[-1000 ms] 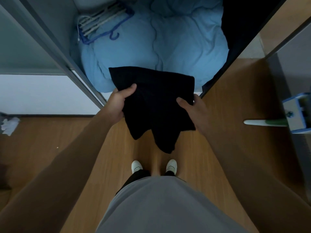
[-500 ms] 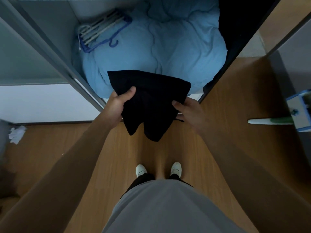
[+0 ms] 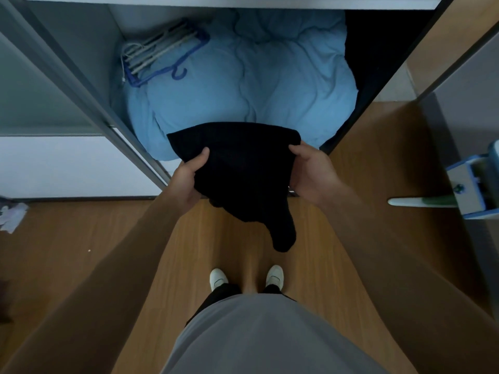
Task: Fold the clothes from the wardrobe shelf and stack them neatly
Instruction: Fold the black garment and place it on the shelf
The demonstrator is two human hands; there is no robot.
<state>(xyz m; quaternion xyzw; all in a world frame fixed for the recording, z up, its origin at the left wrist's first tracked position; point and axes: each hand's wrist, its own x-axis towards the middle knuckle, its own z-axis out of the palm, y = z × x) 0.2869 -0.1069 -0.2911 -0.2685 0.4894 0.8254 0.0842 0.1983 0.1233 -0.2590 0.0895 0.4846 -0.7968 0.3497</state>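
- Both hands are on the black garment (image 3: 243, 168). The left hand (image 3: 189, 179) pinches its left edge, thumb on top and fingers hidden under the cloth. The right hand (image 3: 310, 171) grips the upper right corner, thumb over the edge and fingers curled beneath.
- The garment hangs in mid-air in front of the open wardrobe (image 3: 81, 31). Its top edge sits over the front of the blue duvet (image 3: 243, 90), and a long loose tail dangles toward the floor (image 3: 81, 265), above the shoes (image 3: 218, 278).
- First risk is that tail. It's unsupported and off-centre, so a fold made now probably comes out lopsided or bunched. My read is that the cloth isn't squared up yet.
- Second risk: nothing flat lies under it. Held in the air by just two pinch points, the piece could drop to the floor if a thumb slips.
- Third risk: laid on that puffy duvet, a stack could lean or slide off the mound. The hangers (image 3: 162, 55) sit at the back left, well apart, so a snag looks unlikely.
- Against a second ago, the right hand has climbed from the lower right edge to the top corner.
- The top edge now looks narrower and more arched, and the tail has swung to the right and drops lower.
- The left hand's hold looks unchanged.
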